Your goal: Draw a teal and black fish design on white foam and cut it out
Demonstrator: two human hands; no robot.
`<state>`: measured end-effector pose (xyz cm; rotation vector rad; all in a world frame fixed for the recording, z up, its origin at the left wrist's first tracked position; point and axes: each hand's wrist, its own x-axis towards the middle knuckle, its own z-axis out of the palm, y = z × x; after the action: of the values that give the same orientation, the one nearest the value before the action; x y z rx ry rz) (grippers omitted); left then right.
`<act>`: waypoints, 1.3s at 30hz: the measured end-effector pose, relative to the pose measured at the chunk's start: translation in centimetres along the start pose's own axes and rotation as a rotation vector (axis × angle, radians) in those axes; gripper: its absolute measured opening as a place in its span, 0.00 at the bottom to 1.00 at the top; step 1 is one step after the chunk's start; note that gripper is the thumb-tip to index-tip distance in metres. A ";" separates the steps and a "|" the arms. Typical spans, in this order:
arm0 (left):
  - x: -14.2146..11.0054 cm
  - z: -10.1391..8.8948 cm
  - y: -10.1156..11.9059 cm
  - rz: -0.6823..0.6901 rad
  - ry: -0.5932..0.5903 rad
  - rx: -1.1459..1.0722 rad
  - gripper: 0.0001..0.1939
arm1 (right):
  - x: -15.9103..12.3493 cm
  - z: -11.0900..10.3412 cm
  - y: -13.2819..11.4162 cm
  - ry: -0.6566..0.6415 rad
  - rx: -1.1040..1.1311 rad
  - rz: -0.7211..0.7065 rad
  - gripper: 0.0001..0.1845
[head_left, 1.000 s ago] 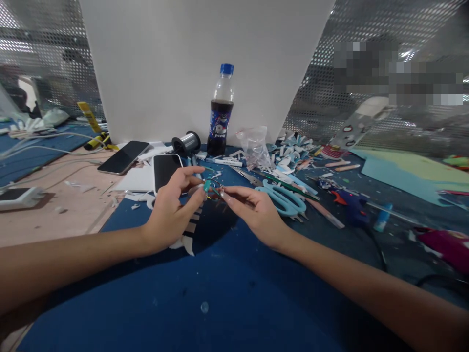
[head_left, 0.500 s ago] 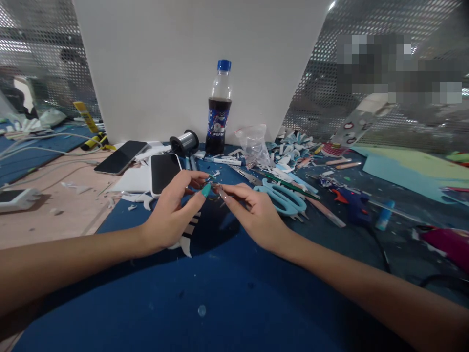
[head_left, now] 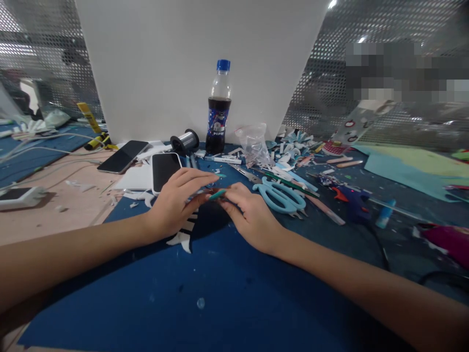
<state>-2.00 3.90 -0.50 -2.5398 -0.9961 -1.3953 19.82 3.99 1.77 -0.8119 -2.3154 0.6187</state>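
Thin workpiece (head_left: 214, 189), mostly hidden by fingers and too small to identify further, was held up between the two hands, in front of the Pepsi bottle (head_left: 219, 110), on the wearer's side of it. Its grip had just tightened: the right hand (head_left: 251, 215) had curled inward, its thumb and index looking closed on the piece, while the left hand (head_left: 179, 200) had laid its thumb across toward them, index finger stretched out above. Whether the left fingers truly pinched anything could not be told. That suggested close two-handed handling, with the workpiece not released. Half a second earlier the left thumb's teal nail (head_left: 217, 194) pointed upward and the right thumb's long nail showed; now the teal one lay nearly flat and the other was out of sight. In the oldest frame a dark curved strand showed between the hands; now hardly any of it did. Farther out, nothing seemed moved: a black-and-white striped cutout (head_left: 183, 237) lay partly under the left hand, in front and left of the bottle; a wire spool (head_left: 185, 142) and a white-edged phone (head_left: 164, 172) sat to its left, blue-handled scissors (head_left: 280, 195) and a hot-glue gun (head_left: 351, 200) to its front right.
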 end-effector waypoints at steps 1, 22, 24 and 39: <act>0.0 0.0 -0.1 0.002 0.002 -0.006 0.12 | 0.0 0.0 0.1 0.002 0.006 -0.004 0.16; 0.0 -0.6 0.5 -0.083 0.130 -0.005 0.08 | 0.2 0.5 1.0 0.080 0.246 0.142 0.10; 0.0 -0.5 0.5 -0.066 0.125 0.000 0.08 | 0.6 0.6 1.3 0.092 0.302 0.258 0.12; -0.1 -0.7 0.9 -0.098 0.025 0.054 0.15 | 1.0 0.9 1.6 0.083 0.398 0.472 0.09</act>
<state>-2.08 2.92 0.04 -2.4600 -1.1516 -1.3997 19.19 5.59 0.63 -1.1637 -1.8375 1.1787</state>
